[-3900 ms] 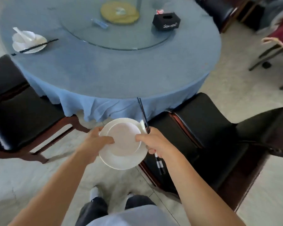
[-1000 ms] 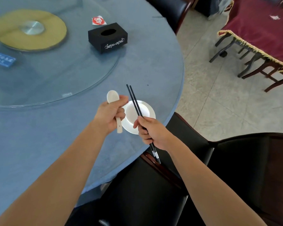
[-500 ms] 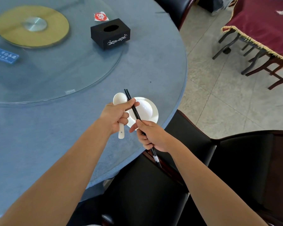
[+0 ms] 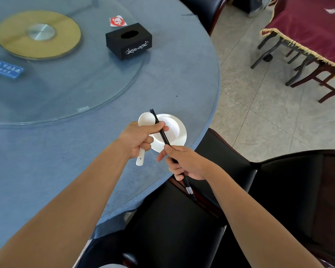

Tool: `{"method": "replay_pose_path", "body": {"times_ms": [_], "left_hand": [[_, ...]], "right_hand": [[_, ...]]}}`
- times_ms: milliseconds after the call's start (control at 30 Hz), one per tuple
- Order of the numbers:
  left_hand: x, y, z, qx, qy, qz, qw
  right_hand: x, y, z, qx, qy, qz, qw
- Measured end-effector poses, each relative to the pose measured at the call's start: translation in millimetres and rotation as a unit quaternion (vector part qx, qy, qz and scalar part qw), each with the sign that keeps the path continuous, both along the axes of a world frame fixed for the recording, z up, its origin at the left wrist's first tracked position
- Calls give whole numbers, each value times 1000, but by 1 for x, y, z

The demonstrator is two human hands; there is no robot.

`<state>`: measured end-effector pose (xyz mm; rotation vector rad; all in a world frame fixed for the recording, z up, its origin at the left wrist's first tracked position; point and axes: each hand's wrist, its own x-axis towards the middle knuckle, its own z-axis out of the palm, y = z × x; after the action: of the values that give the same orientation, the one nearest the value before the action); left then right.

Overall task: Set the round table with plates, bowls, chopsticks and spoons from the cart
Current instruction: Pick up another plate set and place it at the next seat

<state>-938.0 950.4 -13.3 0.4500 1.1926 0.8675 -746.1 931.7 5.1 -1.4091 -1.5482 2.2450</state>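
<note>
My left hand [image 4: 137, 139] clamps the white ceramic spoon [image 4: 145, 119], thumb against the slim black chopsticks [image 4: 163, 135] that my right hand [image 4: 184, 163] grips nearer their butt. They point away from me across the round white plate [image 4: 182, 139] at the blue worktop's [image 4: 182, 84] edge.

Sitting flat near the edge of the blue-clothed round table [image 4: 182, 84]: a white plate [image 4: 180, 140] carrying a small white bowl [image 4: 172, 126], upright. Being gripped by its handle in the left hand [image 4: 138, 139], beside the plate's left rim: a white ceramic spoon [image 4: 146, 118], scoop pointing away. Slanting over the bowl: black chopsticks [image 4: 163, 135], paired, silver-banded at the near end, being held by the right hand [image 4: 186, 164] and pinched under the left thumb.
</note>
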Motion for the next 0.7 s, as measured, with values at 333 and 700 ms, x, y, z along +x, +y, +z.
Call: {"method": "replay_pose_path", "body": {"times_ms": [333,700], "left_hand": [[-2,21,-13,-78,-1,163,983],[11,128,-42,-106,73,119,985]], "right_hand": [[68,-2,-8,17,-25,-105,994],[87,54,-64,-84,2,-414,906]]}}
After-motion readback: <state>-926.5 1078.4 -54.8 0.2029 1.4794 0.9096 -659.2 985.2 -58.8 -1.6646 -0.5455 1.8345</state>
